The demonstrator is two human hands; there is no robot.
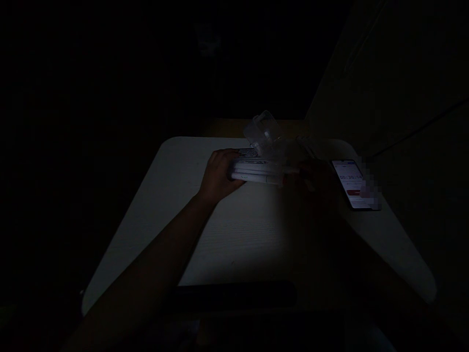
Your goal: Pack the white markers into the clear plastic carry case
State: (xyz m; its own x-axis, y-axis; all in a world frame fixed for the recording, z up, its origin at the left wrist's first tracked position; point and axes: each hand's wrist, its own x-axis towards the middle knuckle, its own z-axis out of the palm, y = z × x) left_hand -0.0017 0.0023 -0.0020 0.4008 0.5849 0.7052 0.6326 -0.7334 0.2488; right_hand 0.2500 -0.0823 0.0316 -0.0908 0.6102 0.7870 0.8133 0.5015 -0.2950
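My left hand (219, 175) is closed around the left end of a clear plastic case (273, 180) with several white pen-like sticks (252, 171) in it. The case lies sideways over the table. My right hand (311, 177), deep in shadow, is at the case's right end. Its fingers are at the tip of one thin white pen-like stick (292, 170) that juts out of the case. Behind the case stands an open clear plastic lid or box (264, 129). Darkness hides most of the right fingers.
The pale wood-grain table (242, 234) has rounded corners and a dark strip (234, 296) along its front edge. At the right lies a lit phone (351, 183). Thin pale items (306, 145) lie near the back edge. A cable (421, 128) runs along the right wall.
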